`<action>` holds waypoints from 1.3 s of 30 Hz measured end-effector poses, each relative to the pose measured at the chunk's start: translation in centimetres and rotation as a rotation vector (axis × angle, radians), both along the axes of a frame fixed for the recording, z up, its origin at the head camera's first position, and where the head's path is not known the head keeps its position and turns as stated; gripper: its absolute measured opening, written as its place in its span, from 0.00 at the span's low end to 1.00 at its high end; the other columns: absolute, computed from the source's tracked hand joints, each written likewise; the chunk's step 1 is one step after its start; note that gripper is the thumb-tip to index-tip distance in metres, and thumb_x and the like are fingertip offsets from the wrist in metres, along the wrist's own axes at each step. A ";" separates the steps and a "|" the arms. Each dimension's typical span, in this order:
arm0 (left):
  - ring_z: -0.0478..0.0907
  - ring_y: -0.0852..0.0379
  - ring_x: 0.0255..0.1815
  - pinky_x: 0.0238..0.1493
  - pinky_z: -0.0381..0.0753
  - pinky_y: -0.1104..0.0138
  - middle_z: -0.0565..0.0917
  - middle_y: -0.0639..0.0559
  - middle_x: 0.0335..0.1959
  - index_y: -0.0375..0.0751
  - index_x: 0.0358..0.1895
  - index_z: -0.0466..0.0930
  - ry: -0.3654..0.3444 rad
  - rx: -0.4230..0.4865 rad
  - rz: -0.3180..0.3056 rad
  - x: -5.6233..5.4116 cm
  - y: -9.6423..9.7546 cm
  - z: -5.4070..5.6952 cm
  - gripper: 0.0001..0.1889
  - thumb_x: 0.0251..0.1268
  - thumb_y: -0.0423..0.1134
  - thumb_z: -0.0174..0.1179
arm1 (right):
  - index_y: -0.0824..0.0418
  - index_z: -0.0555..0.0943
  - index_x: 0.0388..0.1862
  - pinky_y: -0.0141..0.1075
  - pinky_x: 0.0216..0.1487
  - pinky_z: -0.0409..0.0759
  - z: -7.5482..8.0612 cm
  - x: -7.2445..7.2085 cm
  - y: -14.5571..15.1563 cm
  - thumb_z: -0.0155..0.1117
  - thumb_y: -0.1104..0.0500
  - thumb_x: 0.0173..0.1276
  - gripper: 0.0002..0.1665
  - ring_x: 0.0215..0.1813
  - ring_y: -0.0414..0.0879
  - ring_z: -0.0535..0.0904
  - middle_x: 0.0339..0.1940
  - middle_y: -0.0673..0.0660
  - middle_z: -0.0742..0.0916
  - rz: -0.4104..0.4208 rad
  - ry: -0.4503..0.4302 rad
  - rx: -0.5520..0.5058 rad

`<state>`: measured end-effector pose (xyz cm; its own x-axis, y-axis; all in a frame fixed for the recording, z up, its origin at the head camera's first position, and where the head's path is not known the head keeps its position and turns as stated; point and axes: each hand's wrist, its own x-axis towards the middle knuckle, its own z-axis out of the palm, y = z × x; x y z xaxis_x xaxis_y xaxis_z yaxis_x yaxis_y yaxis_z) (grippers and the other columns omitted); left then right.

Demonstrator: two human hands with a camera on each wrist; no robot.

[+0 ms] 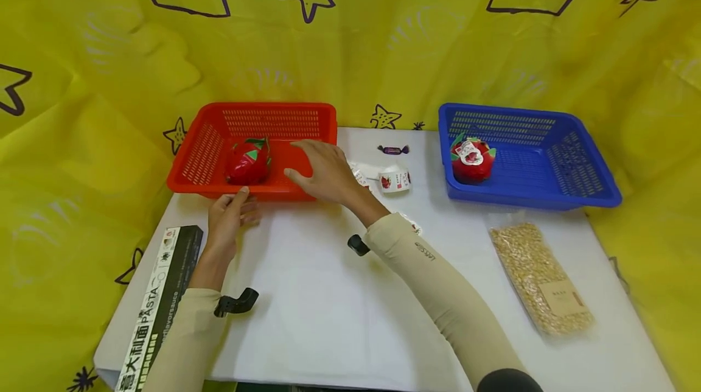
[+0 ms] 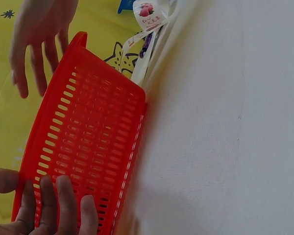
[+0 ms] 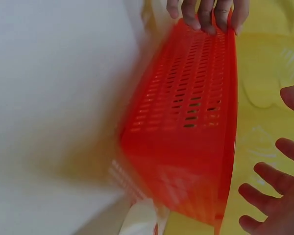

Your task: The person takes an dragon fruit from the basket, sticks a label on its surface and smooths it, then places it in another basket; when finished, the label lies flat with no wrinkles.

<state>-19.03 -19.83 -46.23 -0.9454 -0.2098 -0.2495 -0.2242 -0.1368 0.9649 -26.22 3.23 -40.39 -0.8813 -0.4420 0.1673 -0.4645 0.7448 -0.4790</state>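
Note:
At the front rim of the red basket (image 1: 279,192), my left hand (image 1: 226,221) grips the edge, thumb over the rim and fingers against the outer wall (image 2: 88,137). Over the basket's right half hovers my right hand (image 1: 327,174), fingers spread, holding nothing. A red dragon fruit (image 1: 248,162) with green tips lies in the left half of this basket, to the left of my right hand. In the right wrist view the right hand (image 3: 279,200) is apart from the basket's side.
A blue basket (image 1: 526,197) at the back right holds another dragon fruit (image 1: 472,162) with a white label. Between the baskets lie a purple-wrapped candy (image 1: 393,150) and a label roll (image 1: 394,181). A pasta box (image 1: 159,307) lies front left, a bag of grains (image 1: 539,279) right.

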 end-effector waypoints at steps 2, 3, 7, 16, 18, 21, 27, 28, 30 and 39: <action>0.91 0.58 0.37 0.42 0.91 0.62 0.88 0.59 0.37 0.36 0.55 0.75 0.003 -0.008 -0.006 0.0 0.1 -0.1 0.19 0.81 0.50 0.59 | 0.50 0.68 0.82 0.53 0.82 0.58 0.0 -0.4 -0.7 0.59 0.36 0.79 0.39 0.82 0.52 0.66 0.80 0.51 0.74 0.009 -0.015 0.011; 0.92 0.57 0.36 0.42 0.91 0.62 0.89 0.59 0.37 0.36 0.55 0.75 0.004 -0.012 -0.006 0.0 0.1 -0.2 0.19 0.81 0.50 0.59 | 0.50 0.68 0.82 0.53 0.82 0.58 -0.1 -0.6 -1.0 0.59 0.36 0.79 0.39 0.82 0.52 0.66 0.80 0.51 0.74 0.014 -0.025 0.017; 0.92 0.57 0.36 0.44 0.91 0.62 0.89 0.61 0.36 0.34 0.56 0.74 0.014 -0.030 -0.012 0.1 0.1 -0.3 0.20 0.82 0.50 0.59 | 0.50 0.66 0.83 0.52 0.83 0.59 0.0 -1.4 -2.6 0.57 0.36 0.80 0.39 0.83 0.51 0.65 0.82 0.51 0.73 0.029 -0.063 0.043; 0.92 0.57 0.37 0.44 0.91 0.63 0.90 0.57 0.40 0.34 0.57 0.75 0.006 -0.024 -0.012 0.1 -0.2 -0.1 0.21 0.81 0.51 0.59 | 0.52 0.65 0.84 0.48 0.79 0.70 0.1 -2.7 -5.9 0.59 0.38 0.80 0.40 0.81 0.53 0.68 0.83 0.54 0.71 0.046 -0.172 0.033; 0.92 0.57 0.37 0.43 0.91 0.63 0.90 0.58 0.38 0.33 0.58 0.75 0.010 -0.025 -0.013 0.1 -0.2 0.0 0.21 0.82 0.50 0.59 | 0.52 0.65 0.84 0.48 0.78 0.71 0.0 -2.9 -6.4 0.59 0.37 0.80 0.41 0.80 0.54 0.69 0.83 0.54 0.70 0.046 -0.188 0.044; 0.92 0.58 0.37 0.42 0.91 0.63 0.90 0.59 0.36 0.33 0.58 0.75 0.013 -0.026 -0.016 0.1 -0.1 -0.1 0.21 0.82 0.49 0.59 | 0.50 0.65 0.83 0.47 0.75 0.74 -0.3 -3.3 -7.0 0.58 0.37 0.80 0.40 0.79 0.54 0.71 0.83 0.55 0.70 0.046 -0.212 0.074; 0.91 0.58 0.39 0.43 0.91 0.64 0.90 0.59 0.37 0.36 0.54 0.76 -0.007 -0.015 -0.002 0.2 -0.5 0.0 0.19 0.81 0.51 0.60 | 0.44 0.59 0.86 0.48 0.75 0.75 -1.0 -3.5 -9.1 0.57 0.35 0.80 0.42 0.77 0.53 0.73 0.83 0.54 0.69 0.021 -0.295 0.122; 0.91 0.58 0.39 0.44 0.91 0.64 0.90 0.59 0.37 0.36 0.54 0.76 -0.010 -0.016 -0.001 0.3 -0.6 0.1 0.19 0.81 0.51 0.60 | 0.43 0.58 0.86 0.47 0.74 0.76 -1.1 -3.5 -9.5 0.57 0.34 0.79 0.43 0.76 0.53 0.74 0.83 0.53 0.69 0.013 -0.307 0.123; 0.91 0.58 0.39 0.44 0.91 0.64 0.90 0.59 0.37 0.36 0.55 0.75 -0.013 -0.020 -0.004 0.4 -0.7 0.1 0.20 0.81 0.51 0.60 | 0.42 0.57 0.86 0.47 0.72 0.77 -1.3 -3.4 -10.0 0.59 0.35 0.79 0.44 0.73 0.52 0.76 0.81 0.53 0.70 -0.002 -0.328 0.114; 0.92 0.57 0.37 0.45 0.91 0.60 0.90 0.61 0.37 0.36 0.55 0.74 0.001 -0.031 -0.023 0.3 -0.2 -0.1 0.19 0.82 0.50 0.58 | 0.46 0.54 0.87 0.45 0.74 0.76 -2.0 -4.2 -10.7 0.66 0.36 0.75 0.50 0.75 0.53 0.75 0.82 0.56 0.68 -0.005 -0.373 0.068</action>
<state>-18.72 -20.03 -46.35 -0.9504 -0.1952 -0.2421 -0.2259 -0.1015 0.9688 -30.46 -7.48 -42.37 -0.8783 -0.4364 -0.1952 -0.2637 0.7829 -0.5635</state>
